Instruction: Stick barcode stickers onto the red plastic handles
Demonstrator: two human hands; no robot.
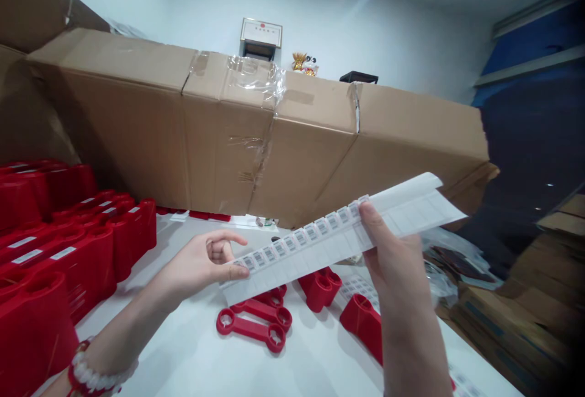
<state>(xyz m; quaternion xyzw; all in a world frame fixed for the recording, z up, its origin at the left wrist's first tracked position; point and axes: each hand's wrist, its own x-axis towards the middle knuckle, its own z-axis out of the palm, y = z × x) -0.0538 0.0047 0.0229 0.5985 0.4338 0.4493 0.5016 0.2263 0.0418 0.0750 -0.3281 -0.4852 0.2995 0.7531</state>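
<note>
A white strip of barcode labels [301, 240] is held up at a slant in front of me, one row of small printed labels along its upper edge. My right hand [388, 245] grips it near the right end, thumb on the front face. At the left end is my left hand [222, 257]; its thumb touches the strip's corner, while the index finger is raised apart from the thumb and the other fingers curl. Below the strip, flat red two-ringed plastic pieces [251, 329] lie on the white table [192, 354]. Taller red plastic parts [320, 290] stand just behind them.
Rows of red plastic parts [91, 251], some bearing white labels, fill the left side. A cardboard wall [219, 147] closes off the back. Another red part [363, 324] and a label sheet [359, 287] lie near my right forearm. Clear plastic bags [439, 281] are at the right.
</note>
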